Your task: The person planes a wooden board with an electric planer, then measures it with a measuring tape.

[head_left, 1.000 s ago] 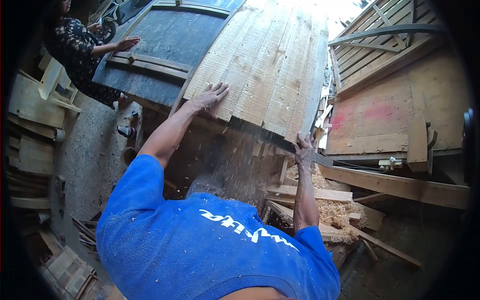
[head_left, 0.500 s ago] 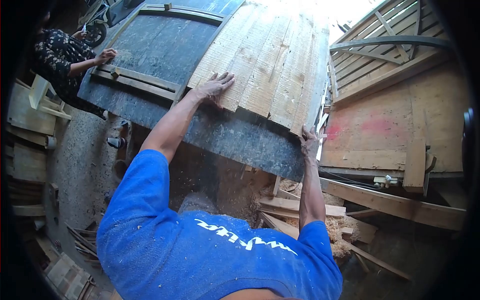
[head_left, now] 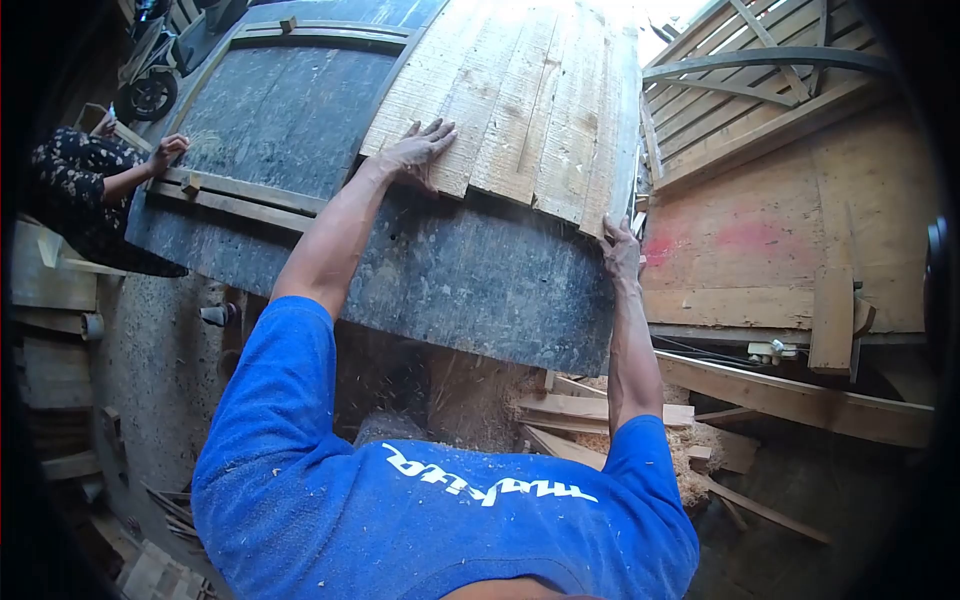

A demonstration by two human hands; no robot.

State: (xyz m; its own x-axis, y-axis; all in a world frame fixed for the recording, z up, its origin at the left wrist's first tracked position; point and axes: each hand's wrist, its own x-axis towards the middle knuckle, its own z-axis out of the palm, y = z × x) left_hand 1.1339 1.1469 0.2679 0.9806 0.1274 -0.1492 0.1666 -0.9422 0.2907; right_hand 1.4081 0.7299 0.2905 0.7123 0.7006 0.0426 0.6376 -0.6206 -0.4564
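Note:
Several rough-sawn wooden planks (head_left: 515, 120) lie side by side on a dark worn table (head_left: 470, 275), their near ends uneven. My left hand (head_left: 415, 158) rests on the near left corner of the planks, with fingers spread flat on top and the thumb down by the plank end. At the near right corner, my right hand (head_left: 622, 250) touches the outermost plank with its fingers stretched out. Part of the right hand's contact with the edge is hidden. A strip of bare dark tabletop shows between the plank ends and my body.
To the left, a person in a dark flowered garment (head_left: 85, 195) has a hand by a wooden frame (head_left: 240, 203) on the table. A plywood panel (head_left: 750, 240) with pink marks and a slatted wooden piece (head_left: 740, 110) stand right. Offcuts (head_left: 570, 410) and shavings lie below.
The planks have slid away from me over the table, with both hands moving along with them. More dark tabletop shows before their near ends. The view has shifted slightly.

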